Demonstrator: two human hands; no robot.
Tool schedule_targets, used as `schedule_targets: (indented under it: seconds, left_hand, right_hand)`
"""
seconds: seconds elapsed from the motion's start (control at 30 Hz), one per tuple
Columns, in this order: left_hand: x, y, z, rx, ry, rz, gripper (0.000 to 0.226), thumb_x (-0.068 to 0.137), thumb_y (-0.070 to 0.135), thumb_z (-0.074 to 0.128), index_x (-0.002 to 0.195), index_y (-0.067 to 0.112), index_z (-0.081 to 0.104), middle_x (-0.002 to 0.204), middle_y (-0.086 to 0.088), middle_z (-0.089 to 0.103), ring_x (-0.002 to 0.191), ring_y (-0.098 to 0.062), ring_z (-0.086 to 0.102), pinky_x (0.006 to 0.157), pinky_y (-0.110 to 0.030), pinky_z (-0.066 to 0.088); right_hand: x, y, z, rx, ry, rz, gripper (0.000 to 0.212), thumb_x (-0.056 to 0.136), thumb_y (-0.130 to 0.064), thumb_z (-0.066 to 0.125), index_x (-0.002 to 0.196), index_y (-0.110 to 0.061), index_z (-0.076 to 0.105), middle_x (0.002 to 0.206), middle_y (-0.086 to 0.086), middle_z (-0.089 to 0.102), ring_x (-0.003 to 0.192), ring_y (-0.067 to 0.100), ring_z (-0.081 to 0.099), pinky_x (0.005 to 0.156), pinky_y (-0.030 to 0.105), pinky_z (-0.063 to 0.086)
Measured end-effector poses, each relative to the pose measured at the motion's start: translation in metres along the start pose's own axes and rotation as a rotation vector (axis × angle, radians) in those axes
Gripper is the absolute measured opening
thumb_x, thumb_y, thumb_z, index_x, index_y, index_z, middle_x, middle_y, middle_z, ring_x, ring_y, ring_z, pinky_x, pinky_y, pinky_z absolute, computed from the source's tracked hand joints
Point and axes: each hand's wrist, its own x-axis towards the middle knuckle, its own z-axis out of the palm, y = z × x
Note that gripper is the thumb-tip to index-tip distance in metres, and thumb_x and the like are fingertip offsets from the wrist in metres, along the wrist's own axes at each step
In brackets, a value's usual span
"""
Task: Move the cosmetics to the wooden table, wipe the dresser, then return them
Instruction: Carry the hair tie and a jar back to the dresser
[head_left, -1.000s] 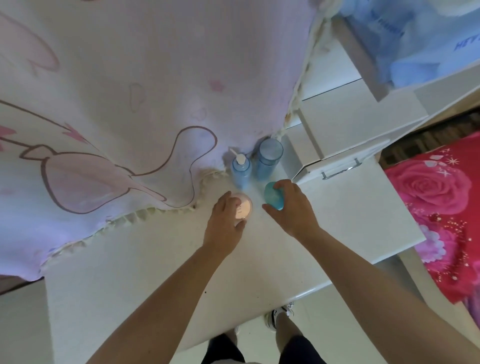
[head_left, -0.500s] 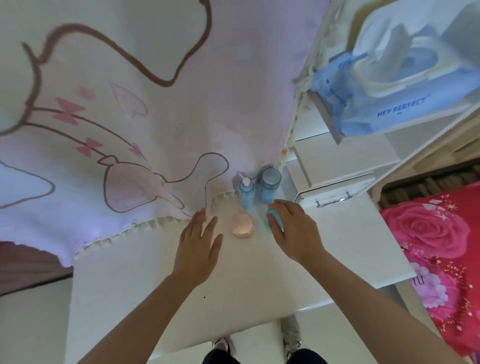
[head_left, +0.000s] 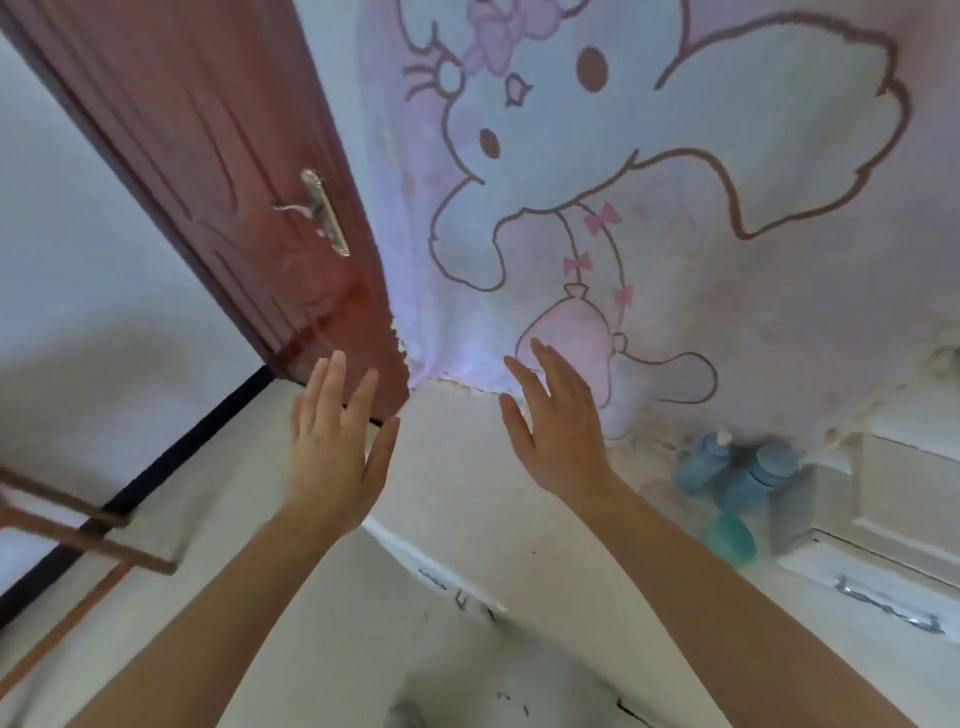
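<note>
Both my hands hang empty in the air with straight, spread fingers. My left hand (head_left: 332, 447) is off the left end of the white dresser top (head_left: 467, 499); my right hand (head_left: 561, 426) hovers above that top. The cosmetics stand blurred at the right on the dresser: a blue pump bottle (head_left: 698, 467), a taller blue bottle (head_left: 763, 478), a teal jar (head_left: 735, 538) in front of them, and a faint pink jar (head_left: 657, 488) to their left. Neither hand touches them.
A pink cartoon cloth (head_left: 623, 208) hangs behind the dresser. A reddish-brown door (head_left: 208, 156) with a metal handle stands at the left. A brown wooden frame (head_left: 78, 525) juts in at the lower left. A white drawer unit (head_left: 893, 509) sits right of the bottles.
My view has swung left and up. Both hands let go of the pink and teal jars, opened, and moved left away from the cosmetics.
</note>
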Motion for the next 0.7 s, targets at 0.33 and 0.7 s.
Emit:
schedule_targets:
  seconds: [0.33,0.7]
  left_hand:
    - [-0.144,-0.241,-0.154,0.164,0.204,-0.522,0.059,0.098,0.047,0.032,0.146,0.014,0.036,0.160,-0.015,0.015,0.149,-0.030,0.007,0.117,-0.054,0.015]
    - [-0.254,-0.464,-0.276,0.370,0.281,-0.795,0.059,0.097,0.049,0.030,0.148,0.021,0.031,0.161,-0.010,0.015,0.149,-0.027,0.006,0.116,-0.054,0.013]
  right_hand:
    - [0.078,-0.302,0.148,0.244,-0.160,-0.392,0.048,0.100,-0.035,0.048,0.141,-0.010,0.049,0.151,0.015,0.039,0.139,0.029,0.037,0.111,0.045,0.035]
    - [0.089,-0.607,0.273,0.357,-0.322,-0.725,0.057,0.101,-0.042,0.041,0.150,-0.013,0.035,0.159,0.017,0.022,0.147,0.029,0.021,0.119,0.045,0.024]
